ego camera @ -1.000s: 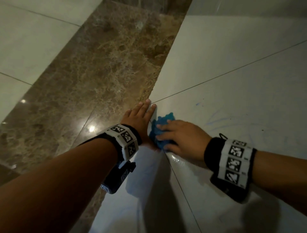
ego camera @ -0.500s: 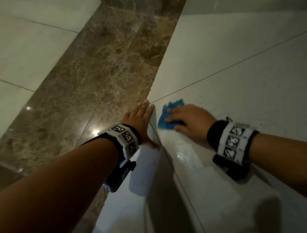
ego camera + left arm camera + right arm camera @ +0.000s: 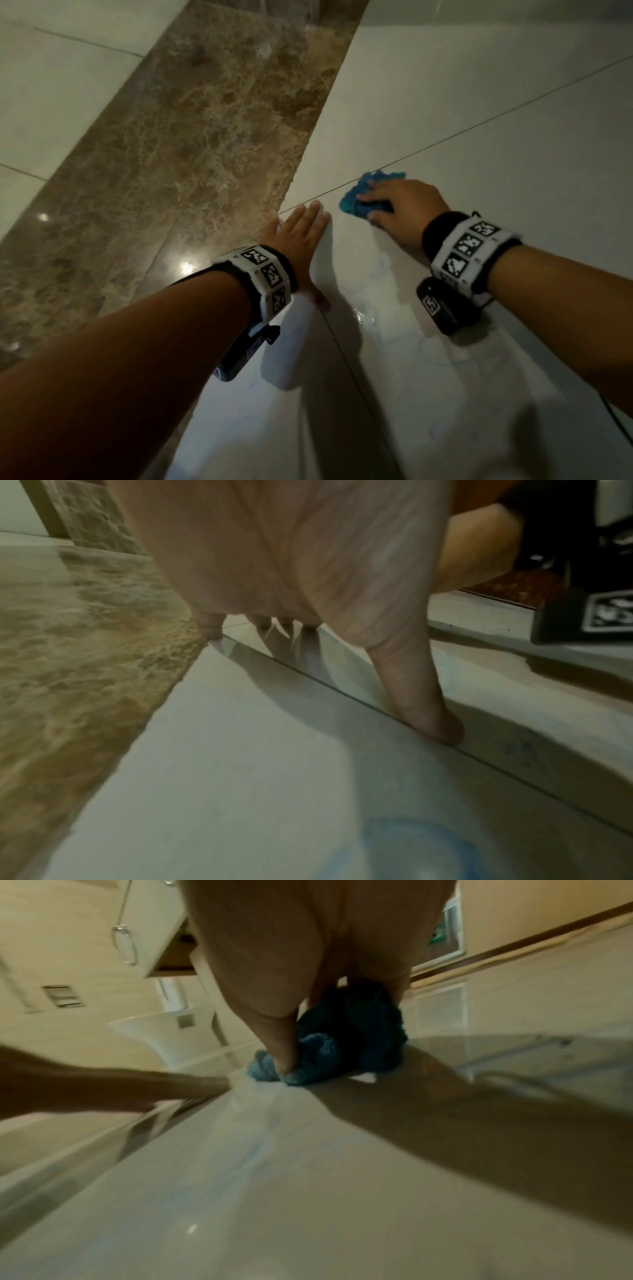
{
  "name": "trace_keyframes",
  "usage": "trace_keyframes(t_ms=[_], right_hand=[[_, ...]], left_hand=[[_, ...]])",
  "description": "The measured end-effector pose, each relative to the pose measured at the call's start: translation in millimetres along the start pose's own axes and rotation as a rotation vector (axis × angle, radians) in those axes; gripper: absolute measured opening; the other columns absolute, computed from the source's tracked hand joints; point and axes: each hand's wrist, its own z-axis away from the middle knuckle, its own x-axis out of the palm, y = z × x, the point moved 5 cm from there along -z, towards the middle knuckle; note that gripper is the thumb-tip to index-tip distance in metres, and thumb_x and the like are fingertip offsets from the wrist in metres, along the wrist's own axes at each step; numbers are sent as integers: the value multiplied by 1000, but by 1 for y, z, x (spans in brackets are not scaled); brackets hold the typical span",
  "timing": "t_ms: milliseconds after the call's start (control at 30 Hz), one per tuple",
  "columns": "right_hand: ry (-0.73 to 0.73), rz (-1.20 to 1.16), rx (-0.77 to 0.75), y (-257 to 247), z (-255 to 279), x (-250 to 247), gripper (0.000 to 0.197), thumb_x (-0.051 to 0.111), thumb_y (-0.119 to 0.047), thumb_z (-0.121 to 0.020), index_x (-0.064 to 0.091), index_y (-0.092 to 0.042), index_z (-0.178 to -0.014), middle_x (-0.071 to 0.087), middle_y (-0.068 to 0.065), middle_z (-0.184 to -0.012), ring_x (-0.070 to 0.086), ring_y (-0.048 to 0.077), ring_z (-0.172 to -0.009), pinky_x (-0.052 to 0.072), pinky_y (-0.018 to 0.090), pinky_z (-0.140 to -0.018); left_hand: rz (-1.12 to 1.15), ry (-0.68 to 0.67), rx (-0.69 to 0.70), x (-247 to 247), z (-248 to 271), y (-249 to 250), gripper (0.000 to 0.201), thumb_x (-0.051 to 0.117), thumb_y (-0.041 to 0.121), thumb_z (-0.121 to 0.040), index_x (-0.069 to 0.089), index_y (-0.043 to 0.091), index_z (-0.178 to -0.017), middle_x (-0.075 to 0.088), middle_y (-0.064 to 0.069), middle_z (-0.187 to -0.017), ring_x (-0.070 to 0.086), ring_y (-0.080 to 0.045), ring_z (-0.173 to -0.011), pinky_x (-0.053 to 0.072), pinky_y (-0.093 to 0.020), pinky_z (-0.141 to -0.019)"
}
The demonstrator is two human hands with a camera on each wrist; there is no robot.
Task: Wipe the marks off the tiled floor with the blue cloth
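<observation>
A crumpled blue cloth (image 3: 359, 198) lies on the pale tiled floor (image 3: 479, 137) just below a grout line. My right hand (image 3: 397, 209) grips it from above and presses it down; in the right wrist view the thumb and fingers curl round the blue cloth (image 3: 342, 1047). My left hand (image 3: 301, 236) rests flat on the floor to the left of the cloth, fingers straight, thumb (image 3: 421, 710) on a grout line. Faint blue marks (image 3: 383, 308) and a wet sheen lie on the tile between my wrists. A blue smear (image 3: 411, 850) shows under the left wrist.
A wide brown marble strip (image 3: 205, 137) runs diagonally on the left, beside more pale tiles (image 3: 51, 85). In the right wrist view a white basin pedestal (image 3: 161, 1039) and a wall (image 3: 548, 907) stand further off.
My right hand has slid the blue cloth away from me and to the right, up to the grout line. The left hand stays planted in the same spot.
</observation>
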Motion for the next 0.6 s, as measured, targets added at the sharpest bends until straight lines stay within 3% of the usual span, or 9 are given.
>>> trace_keyframes(t_ms=[67,233,300,367,467,533,600], right_hand=[[24,15,14,-6,7,3,40,59,-29,-88,55,-31,-128,45,-4,-143,41,20,-130,27,26,-106],[-95,56,-322,-49,39,27,37,58,-28,-88,58,-32,-124,47,-7,-141,44,18,-125,28,28,-104],[-32,8,-223,-23,10,10,38,60,-23,-86,59,-29,-124,50,-3,-139,44,19,-127,28,26,-104],[27,-44,-14,16,-16,-10,40,60,-20,-87,57,-23,-127,49,2,-140,42,23,-129,25,23,-103],[78,-33,170,43,-16,-19,41,58,-23,-89,54,-22,-130,47,7,-141,44,27,-126,27,26,-101],[113,-18,141,23,1,-11,40,57,-23,-89,55,-25,-128,50,5,-138,46,27,-124,31,28,-100],[105,18,18,-10,22,5,40,57,-24,-87,56,-29,-127,49,-2,-139,46,25,-126,32,29,-101]], left_hand=[[16,-14,1,0,-1,0,145,74,73,-56,-23,19,-150,-29,-2,-157,-19,-23,-146,-1,-49,-118],[29,-8,-5,2,-3,-4,146,73,75,-55,-24,19,-149,-30,-2,-156,-19,-23,-146,0,-49,-119],[44,-2,-4,3,-4,-4,146,74,74,-54,-23,20,-150,-29,-1,-157,-18,-22,-146,0,-49,-118],[48,10,1,3,-2,-3,146,75,73,-53,-22,22,-150,-27,0,-157,-17,-21,-147,0,-49,-118],[49,22,3,2,-2,-3,146,76,72,-54,-21,22,-151,-26,0,-158,-16,-21,-147,0,-48,-118],[47,27,1,2,-2,-4,147,76,72,-53,-21,21,-151,-26,0,-158,-16,-21,-147,0,-49,-118],[45,20,-3,2,-3,-4,147,76,72,-53,-22,21,-150,-27,-1,-157,-17,-22,-147,0,-49,-117]])
